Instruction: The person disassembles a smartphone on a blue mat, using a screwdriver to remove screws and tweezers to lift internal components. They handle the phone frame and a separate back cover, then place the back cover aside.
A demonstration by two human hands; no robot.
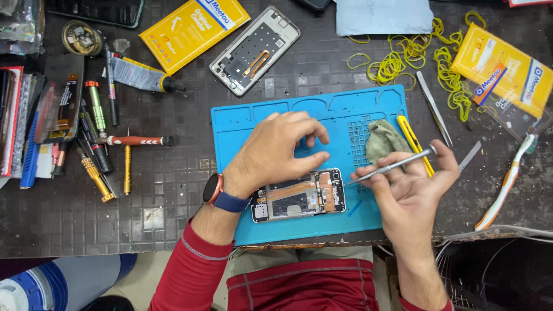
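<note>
The fingers (pixel 397 167) of the right hand (pixel 412 193) pinch a slim metal screwdriver (pixel 391 167), its tip pointing left and coming down at the right end of an opened phone (pixel 299 196). The left hand (pixel 273 152) arches over the phone's upper edge with its fingers curled; the fingertips rest on the blue mat (pixel 311 115) just above the phone, and the heel of the hand is near the phone's left end, apparently steadying it rather than gripping it.

The phone lies lengthwise at the front of the mat with its back cover off, so that boards, a copper-coloured flex strip and metal shields are exposed. By that state the opening is done and the work inside is under way; I cannot tell which screws or parts are already out, since none show loose on the mat.

Just behind the right hand lie a crumpled grey-green cloth (pixel 383 141) and a yellow pry tool (pixel 415 144). Farther back on the desk (pixel 173 190) sits a separate phone frame (pixel 255 50), bare, with an orange flex. To the left lie several screwdrivers (pixel 129 155) and a tube of glue (pixel 141 76); to the right, tweezers (pixel 435 106), yellow rubber bands (pixel 403 57) and a toothbrush (pixel 507 181).
</note>
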